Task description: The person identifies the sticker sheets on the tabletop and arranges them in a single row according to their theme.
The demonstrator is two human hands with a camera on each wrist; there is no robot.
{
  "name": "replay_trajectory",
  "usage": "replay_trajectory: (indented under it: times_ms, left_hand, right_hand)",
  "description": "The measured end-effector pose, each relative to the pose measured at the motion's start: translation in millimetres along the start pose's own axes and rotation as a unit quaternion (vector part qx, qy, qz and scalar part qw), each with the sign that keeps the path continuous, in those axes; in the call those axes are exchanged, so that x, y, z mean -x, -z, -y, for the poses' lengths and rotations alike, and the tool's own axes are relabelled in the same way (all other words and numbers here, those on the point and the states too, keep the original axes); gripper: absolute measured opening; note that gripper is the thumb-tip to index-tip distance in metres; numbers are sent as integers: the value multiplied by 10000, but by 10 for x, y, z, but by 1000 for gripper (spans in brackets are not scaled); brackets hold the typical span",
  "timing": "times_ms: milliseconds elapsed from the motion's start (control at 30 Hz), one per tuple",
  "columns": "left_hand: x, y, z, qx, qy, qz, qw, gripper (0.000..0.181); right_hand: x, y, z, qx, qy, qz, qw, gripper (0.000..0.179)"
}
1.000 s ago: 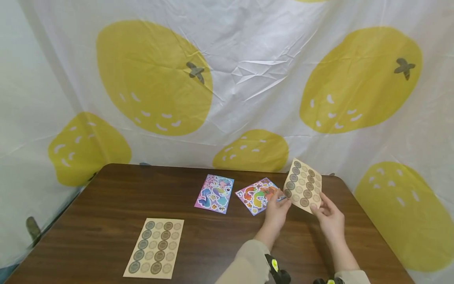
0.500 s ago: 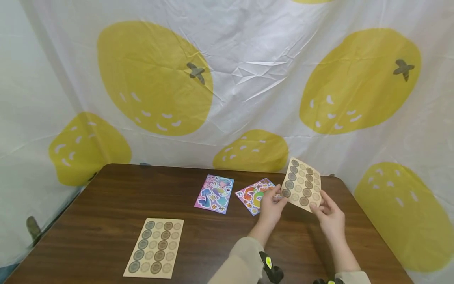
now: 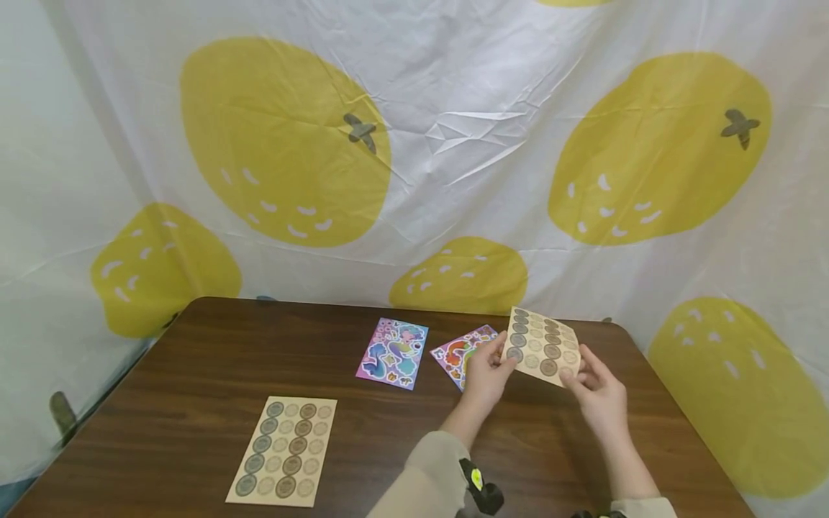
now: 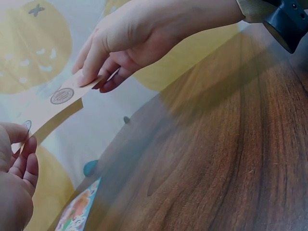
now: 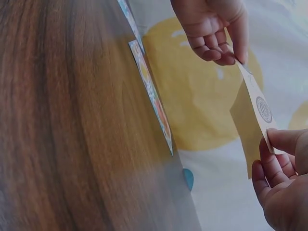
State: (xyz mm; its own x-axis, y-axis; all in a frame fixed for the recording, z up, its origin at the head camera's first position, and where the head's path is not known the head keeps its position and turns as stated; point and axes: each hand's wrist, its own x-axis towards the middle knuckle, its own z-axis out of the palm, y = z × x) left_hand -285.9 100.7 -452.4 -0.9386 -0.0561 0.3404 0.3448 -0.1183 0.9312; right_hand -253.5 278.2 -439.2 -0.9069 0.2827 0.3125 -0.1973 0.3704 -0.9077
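A cream sticker sheet (image 3: pixel 540 347) printed with rows of round seals is held above the right side of the table, tilted. My left hand (image 3: pixel 486 374) pinches its left edge between thumb and fingers. At the lower right corner, my right hand (image 3: pixel 601 394) grips it with the thumb on the printed face. The left wrist view shows the sheet (image 4: pixel 61 96) nearly edge-on, stretched between both hands. Behind my left hand lies a colourful sticker sheet (image 3: pixel 456 354), partly covered by that hand. In the right wrist view, the raised sheet's plain back (image 5: pixel 246 130) shows.
A second cream sheet of round seals (image 3: pixel 283 452) lies flat at the table's front left. A blue and purple mermaid sticker sheet (image 3: pixel 392 354) lies near the back edge. The dark wooden table (image 3: pixel 175 403) ends against a white curtain (image 3: pixel 466 180) with yellow fruit.
My left hand has moved left and slightly toward me. The cream sheet has shifted left and its top has tipped lower, away from me. The sheets on the table stay put.
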Motion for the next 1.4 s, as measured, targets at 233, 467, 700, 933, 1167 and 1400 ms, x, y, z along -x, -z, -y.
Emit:
replay_trajectory:
  times_ms: [233,467,700,933,1167,1400]
  left_hand:
    - [14,83,-49,36,35,152,9999,52]
    - [17,166,-75,497,297,463,9973,59]
    - [41,247,-98,736,367,553,9951,61]
    - [52,338,-173,897,280,692,9932,63]
    - [99,440,-344,1258,239,1025,9865,69]
    - [88,508,-300,1225,357,1054,9862,75]
  right_hand:
    - [13,-3,39,-84,44,111,9999,63]
    - [49,-1,121,-190,207,244,9993,62]
    - [83,-8,209,-348,368,482,9976,64]
    - [109,-26,288,-503,483,666,9953,65]
    - [145,-39,352,-770,509,916,9915,65]
    - [182,-60,425,-887,561,1171,9876,67]
